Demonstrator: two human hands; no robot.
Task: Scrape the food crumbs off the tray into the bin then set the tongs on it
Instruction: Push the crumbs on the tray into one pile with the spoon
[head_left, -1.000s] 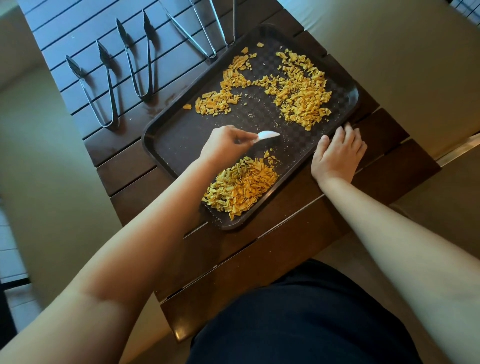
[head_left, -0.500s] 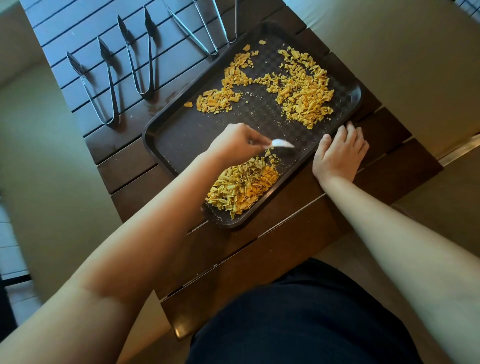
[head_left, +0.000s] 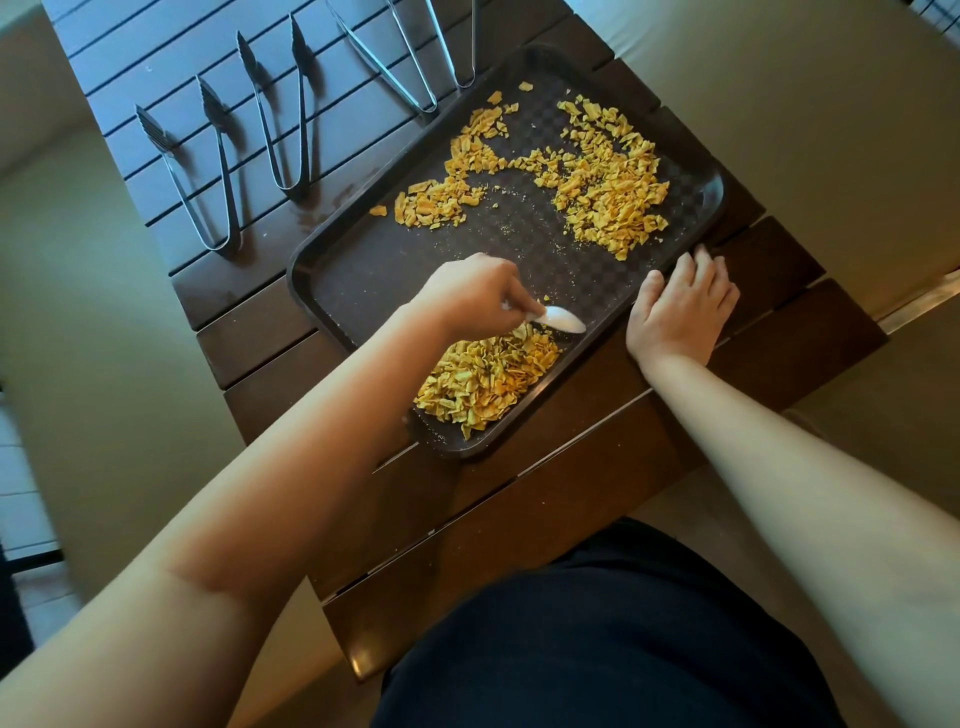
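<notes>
A dark brown tray (head_left: 363, 275) lies at an angle on the slatted wooden table (head_left: 571, 493). Yellow food crumbs sit on it in three patches: a heap (head_left: 483, 376) at the near corner, a band (head_left: 447, 187) at the far left, a wide patch (head_left: 608, 192) at the far right. My left hand (head_left: 467, 296) is shut on a white plastic spoon (head_left: 561, 318), whose bowl rests on the tray just beyond the near heap. My right hand (head_left: 680, 306) lies flat against the tray's right rim. Several metal tongs (head_left: 208, 171) lie on the table left of and behind the tray.
The table is narrow, with pale floor on both sides and its near end right in front of my body. Two more tongs (head_left: 415, 57) lie at the tray's far edge. No bin is in view.
My left hand has slid the spoon to the right and nearer along the tray, to the far edge of the near heap. My right hand stays on the rim.
</notes>
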